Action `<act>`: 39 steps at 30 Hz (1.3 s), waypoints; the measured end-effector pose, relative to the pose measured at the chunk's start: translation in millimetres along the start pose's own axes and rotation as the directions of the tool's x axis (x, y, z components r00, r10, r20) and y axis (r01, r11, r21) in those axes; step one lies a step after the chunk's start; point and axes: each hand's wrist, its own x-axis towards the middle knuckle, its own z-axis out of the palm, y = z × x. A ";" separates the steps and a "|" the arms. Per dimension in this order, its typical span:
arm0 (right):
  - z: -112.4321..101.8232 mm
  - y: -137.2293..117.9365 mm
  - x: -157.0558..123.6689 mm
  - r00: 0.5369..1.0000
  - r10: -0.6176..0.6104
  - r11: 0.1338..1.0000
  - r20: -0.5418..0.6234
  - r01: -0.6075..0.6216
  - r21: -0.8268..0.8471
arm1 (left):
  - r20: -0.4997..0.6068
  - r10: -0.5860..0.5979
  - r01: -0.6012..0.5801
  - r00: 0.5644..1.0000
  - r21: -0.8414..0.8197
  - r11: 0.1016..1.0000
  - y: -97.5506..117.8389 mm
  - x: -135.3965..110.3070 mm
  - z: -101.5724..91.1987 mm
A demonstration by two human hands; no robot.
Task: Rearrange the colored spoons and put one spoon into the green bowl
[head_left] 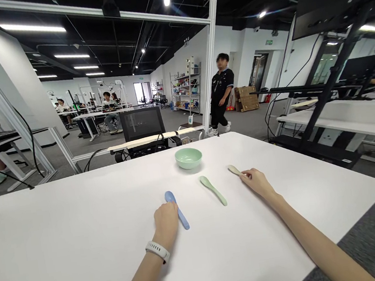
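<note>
Left hand [166,224] curled against a blue spoon [170,198] at one o'clock, grip unclear. Right hand [257,183] with fingertips touching a cream spoon [234,170] at ten o'clock, hold unclear.

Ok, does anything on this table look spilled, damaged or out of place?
Nothing stands out. The mint-green bowl sits upright; the blue spoon, green spoon and cream spoon lie flat and unbroken.

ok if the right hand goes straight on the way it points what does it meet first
The cream spoon comes first: the right hand is already at it, its fingertips seemingly on the handle, though contact is hard to confirm. Beyond, the line passes close to the pale green bowl.
</note>
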 end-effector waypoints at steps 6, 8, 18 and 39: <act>-3.3 -5.0 -1.0 1.000 0.009 1.000 -0.014 -0.008 0.019 | -0.017 0.009 -0.009 1.000 -0.012 1.000 -0.7 -1.3 -1.4; -3.6 -5.5 -1.3 1.000 0.014 1.000 -0.017 -0.014 0.026 | -0.022 0.009 -0.009 1.000 -0.011 1.000 -0.8 -1.5 -0.7; -1.9 -3.8 -0.8 1.000 0.014 1.000 -0.007 -0.014 0.006 | -0.016 0.003 -0.003 1.000 0.006 1.000 -0.5 -1.9 0.2; -1.4 -2.3 -0.8 0.999 0.028 1.000 -0.016 -0.028 0.010 | -0.037 0.006 -0.007 0.999 -0.021 1.000 -0.1 -2.5 -0.1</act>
